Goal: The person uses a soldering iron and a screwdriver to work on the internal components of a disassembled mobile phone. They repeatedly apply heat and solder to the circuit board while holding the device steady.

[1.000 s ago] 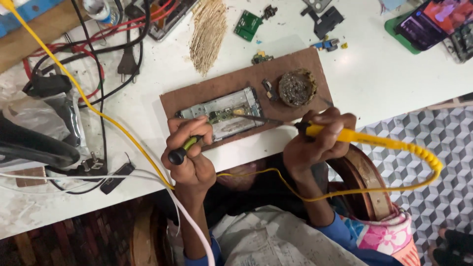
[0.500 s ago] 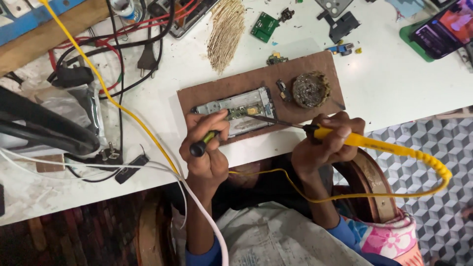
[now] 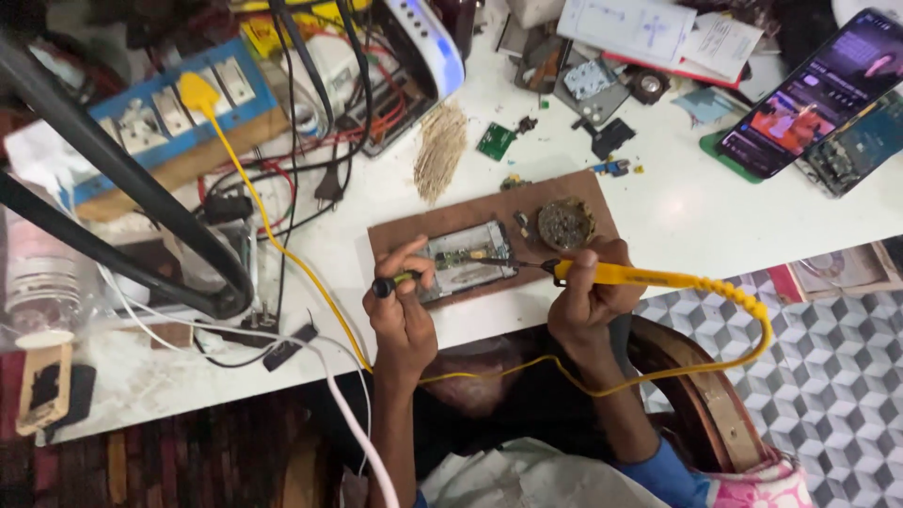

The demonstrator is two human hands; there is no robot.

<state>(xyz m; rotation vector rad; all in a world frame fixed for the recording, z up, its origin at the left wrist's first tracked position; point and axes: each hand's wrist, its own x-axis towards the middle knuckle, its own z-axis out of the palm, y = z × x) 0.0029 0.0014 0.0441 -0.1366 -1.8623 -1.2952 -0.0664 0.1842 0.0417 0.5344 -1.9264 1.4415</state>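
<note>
Matt brown wooden board (image 3: 583,202) on a smooth, glossy white tabletop (image 3: 696,216); soldering iron (image 3: 640,276) has a smooth yellow plastic handle; opened phone (image 3: 466,263) shows bare metal inside.

A white table (image 3: 677,216) crosses the frame from lower left to upper right. Near its middle lies a brown board (image 3: 583,193). Above that sit a tuft of pale bristles (image 3: 440,150) and a small green circuit board (image 3: 495,141). A blue switch panel (image 3: 160,118) with tangled cables fills the upper left. At the upper right lie papers (image 3: 658,33) and a lit phone (image 3: 814,89).
</note>
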